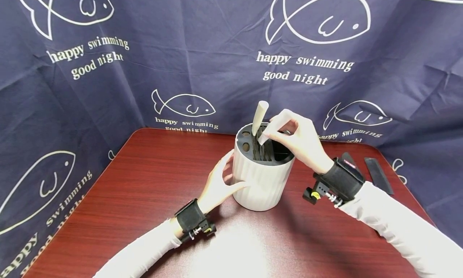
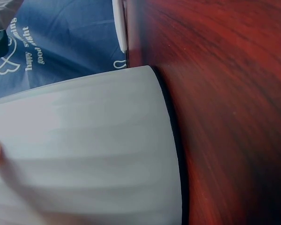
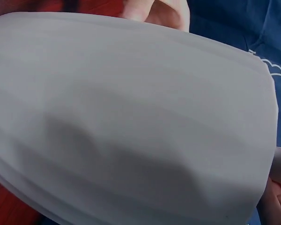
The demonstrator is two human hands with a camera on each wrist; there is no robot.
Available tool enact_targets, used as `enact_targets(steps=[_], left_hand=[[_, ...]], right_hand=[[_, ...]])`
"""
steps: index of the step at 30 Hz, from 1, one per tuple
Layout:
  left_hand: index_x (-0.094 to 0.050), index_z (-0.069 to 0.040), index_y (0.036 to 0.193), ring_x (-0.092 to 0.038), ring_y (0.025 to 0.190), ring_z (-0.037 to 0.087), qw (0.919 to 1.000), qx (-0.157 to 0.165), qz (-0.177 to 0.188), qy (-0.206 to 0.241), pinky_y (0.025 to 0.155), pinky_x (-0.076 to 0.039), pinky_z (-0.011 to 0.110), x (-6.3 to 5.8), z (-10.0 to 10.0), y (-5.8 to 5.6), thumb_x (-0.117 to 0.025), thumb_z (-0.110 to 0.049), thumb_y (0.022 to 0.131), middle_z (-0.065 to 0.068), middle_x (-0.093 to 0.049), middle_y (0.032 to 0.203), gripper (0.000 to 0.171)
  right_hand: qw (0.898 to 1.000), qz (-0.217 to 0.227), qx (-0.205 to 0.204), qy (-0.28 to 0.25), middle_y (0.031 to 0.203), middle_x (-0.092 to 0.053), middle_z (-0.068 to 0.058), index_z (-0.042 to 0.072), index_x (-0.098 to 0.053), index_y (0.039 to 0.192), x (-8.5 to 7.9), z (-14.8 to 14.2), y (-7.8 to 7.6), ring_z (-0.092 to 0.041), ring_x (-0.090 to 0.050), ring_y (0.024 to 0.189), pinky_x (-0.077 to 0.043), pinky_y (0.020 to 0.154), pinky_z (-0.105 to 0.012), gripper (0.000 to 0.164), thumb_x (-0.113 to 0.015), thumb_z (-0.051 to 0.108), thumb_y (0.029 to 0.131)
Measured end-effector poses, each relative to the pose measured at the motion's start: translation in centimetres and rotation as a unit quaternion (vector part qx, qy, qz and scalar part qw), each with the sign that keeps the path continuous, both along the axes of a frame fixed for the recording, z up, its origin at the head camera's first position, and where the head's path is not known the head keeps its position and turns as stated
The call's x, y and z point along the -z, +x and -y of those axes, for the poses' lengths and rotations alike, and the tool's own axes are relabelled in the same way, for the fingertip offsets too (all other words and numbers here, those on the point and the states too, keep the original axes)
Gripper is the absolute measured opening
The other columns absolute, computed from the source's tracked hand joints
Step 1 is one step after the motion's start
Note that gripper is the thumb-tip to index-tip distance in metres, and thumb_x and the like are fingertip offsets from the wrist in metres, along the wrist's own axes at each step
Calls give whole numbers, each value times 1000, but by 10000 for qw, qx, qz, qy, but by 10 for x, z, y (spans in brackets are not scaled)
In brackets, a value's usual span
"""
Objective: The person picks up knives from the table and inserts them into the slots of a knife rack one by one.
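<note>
Left hand [image 1: 218,185]: fingers straight, pressed to near side of white ribbed round holder [image 1: 261,177], mid red wooden tabletop [image 1: 144,181] | Right hand [image 1: 298,141]: grip pinching white-handled utensil [image 1: 272,129] over holder's slotted black top | Second white handle [image 1: 259,115] upright in slot | Two flat black pieces [image 1: 377,174] near far right edge

You have a dark red wood-grain table [image 1: 144,189] with rounded corners. A white ribbed holder [image 1: 261,181] stands upright near its middle. Two flat black pieces [image 1: 377,175] lie near the far right corner, well apart from the holder.
</note>
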State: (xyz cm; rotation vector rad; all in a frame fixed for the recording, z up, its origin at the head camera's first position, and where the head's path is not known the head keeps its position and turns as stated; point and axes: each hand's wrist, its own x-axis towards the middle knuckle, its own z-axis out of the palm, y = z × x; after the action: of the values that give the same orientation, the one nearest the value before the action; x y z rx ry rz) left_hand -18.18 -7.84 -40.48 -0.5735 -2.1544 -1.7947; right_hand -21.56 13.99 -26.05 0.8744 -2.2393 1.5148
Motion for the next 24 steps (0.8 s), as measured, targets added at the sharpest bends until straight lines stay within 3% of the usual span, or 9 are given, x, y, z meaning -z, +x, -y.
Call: enact_targets(steps=[8,15,24], left_hand=[[-38,-10,148,-49,129,32,10000,-14,-22,-13,97,-52,41,1,0,0,-86,-3,69,16,-48,142,92],[-38,-13,148,-50,128,32,10000,-17,-82,-41,96,-52,42,2,0,0,-86,-4,70,14,-48,142,92],[-37,-11,148,-49,129,34,10000,22,-81,18,98,-51,43,3,0,0,-85,-3,71,16,-46,143,91]], right_hand=[[9969,-475,579,257,94,-69,-3,4,-67,89,7,7,13,2,-63,85,-56,75,-16,23,-84,6,73],[9921,-998,604,465,93,-69,-2,4,-66,95,14,9,19,4,-62,85,-56,78,-16,32,-86,5,70],[9887,-1327,444,533,92,-67,-1,4,-66,95,14,9,24,-1,-62,85,-55,79,-15,35,-87,4,68]])
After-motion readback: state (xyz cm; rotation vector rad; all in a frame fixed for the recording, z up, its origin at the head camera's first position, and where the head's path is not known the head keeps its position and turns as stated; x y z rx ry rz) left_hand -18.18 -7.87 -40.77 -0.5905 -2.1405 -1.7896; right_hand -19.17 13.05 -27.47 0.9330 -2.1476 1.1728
